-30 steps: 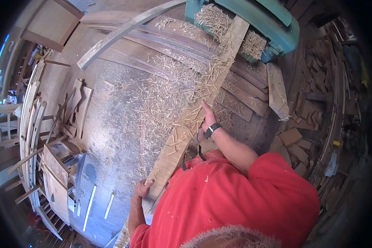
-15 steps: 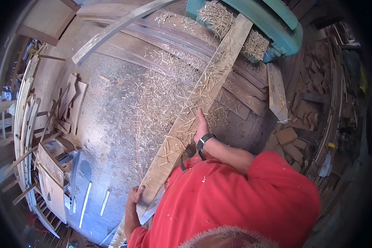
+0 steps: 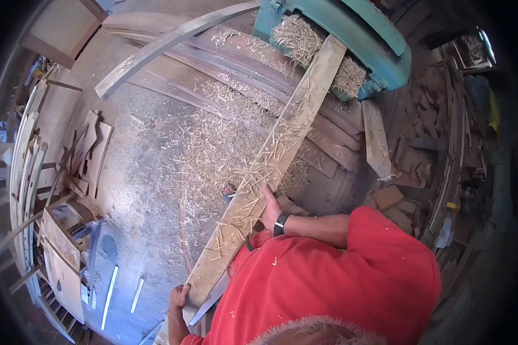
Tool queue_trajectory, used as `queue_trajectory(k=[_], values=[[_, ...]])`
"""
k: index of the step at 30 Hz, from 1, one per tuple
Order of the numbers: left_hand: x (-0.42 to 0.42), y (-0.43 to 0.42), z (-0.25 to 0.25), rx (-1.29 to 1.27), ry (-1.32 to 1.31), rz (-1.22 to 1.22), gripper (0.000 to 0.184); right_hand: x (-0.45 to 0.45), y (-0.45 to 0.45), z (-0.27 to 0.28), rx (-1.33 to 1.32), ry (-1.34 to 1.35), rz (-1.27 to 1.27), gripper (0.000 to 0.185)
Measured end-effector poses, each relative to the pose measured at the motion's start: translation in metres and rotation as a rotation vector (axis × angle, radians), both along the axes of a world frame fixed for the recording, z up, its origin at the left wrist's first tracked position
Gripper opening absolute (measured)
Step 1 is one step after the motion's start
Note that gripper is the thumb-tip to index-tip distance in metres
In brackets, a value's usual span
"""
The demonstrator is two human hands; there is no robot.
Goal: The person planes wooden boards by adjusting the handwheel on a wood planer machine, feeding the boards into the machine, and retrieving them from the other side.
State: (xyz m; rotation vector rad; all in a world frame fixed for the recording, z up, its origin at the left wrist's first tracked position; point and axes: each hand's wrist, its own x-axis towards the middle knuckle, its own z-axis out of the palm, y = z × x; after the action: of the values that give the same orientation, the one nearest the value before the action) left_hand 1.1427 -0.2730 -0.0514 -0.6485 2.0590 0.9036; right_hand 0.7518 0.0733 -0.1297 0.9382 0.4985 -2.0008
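Note:
A long wooden plank (image 3: 293, 123), strewn with curly shavings, slants from the mouth of a green machine (image 3: 388, 60) down to my body. My left hand (image 3: 179, 295) is closed around the plank's near end, thumb on top. Farther up, my right hand (image 3: 270, 208), with a black watch on the wrist, grips the plank's right edge; its thumb lies along the top and the other fingers are hidden underneath. Thick clumps of shavings (image 3: 296, 39) fill the machine's opening on both sides of the plank.
Shavings (image 3: 213, 149) cover the floor beside the plank. Long boards (image 3: 230, 66) lie beneath the machine, with a curved beam (image 3: 155, 49) above them. A short timber (image 3: 376, 144) and offcuts (image 3: 388, 197) lie right; leaning strips (image 3: 31, 149) and plywood pieces (image 3: 63, 276) stand left.
The view has shifted, so the machine sits slightly lower and farther left. Both hands and the plank have moved a little down and left, toward my body, with the grip kept.

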Motion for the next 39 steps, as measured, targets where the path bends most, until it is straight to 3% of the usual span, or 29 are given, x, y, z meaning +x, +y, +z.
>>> queue_trajectory(k=[2, 6, 8, 11, 14, 21, 29, 33, 35, 39], values=[[0.007, -0.003, -0.007, -0.028, -0.030, -0.051, 0.057, 0.000, 0.005, -0.006, -0.202, -0.059, 0.022, 0.067], [0.001, 0.002, 0.009, -0.024, -0.117, 0.029, 0.058, -0.002, 0.000, 0.032, 0.029, 0.092, 0.100, 0.071], [0.009, 0.001, 0.010, 0.027, 0.013, 0.002, 0.057, -0.006, 0.003, 0.043, -0.090, 0.025, 0.153, 0.069], [0.020, 0.000, 0.005, -0.042, -0.113, 0.058, 0.056, -0.006, 0.006, 0.047, -0.168, -0.003, 0.234, 0.069], [0.039, -0.008, 0.008, 0.029, 0.058, -0.049, 0.058, -0.002, 0.000, 0.066, -0.130, 0.040, 0.310, 0.072], [0.072, -0.017, -0.016, -0.060, 0.036, 0.049, 0.064, -0.004, -0.003, 0.102, -0.109, 0.220, 0.437, 0.070], [0.010, 0.009, -0.015, -0.066, 0.081, 0.138, 0.063, -0.021, 0.010, 0.131, -0.049, 0.301, 0.366, 0.069], [-0.035, 0.025, -0.023, -0.059, 0.082, 0.140, 0.063, -0.045, 0.011, 0.145, 0.127, 0.367, 0.292, 0.076], [-0.065, 0.029, -0.034, -0.025, 0.090, 0.146, 0.064, -0.067, 0.009, 0.156, 0.439, 0.456, 0.263, 0.080], [-0.142, 0.044, -0.031, 0.045, 0.111, 0.175, 0.071, -0.103, 0.026, 0.158, 0.427, 0.620, 0.121, 0.079]])
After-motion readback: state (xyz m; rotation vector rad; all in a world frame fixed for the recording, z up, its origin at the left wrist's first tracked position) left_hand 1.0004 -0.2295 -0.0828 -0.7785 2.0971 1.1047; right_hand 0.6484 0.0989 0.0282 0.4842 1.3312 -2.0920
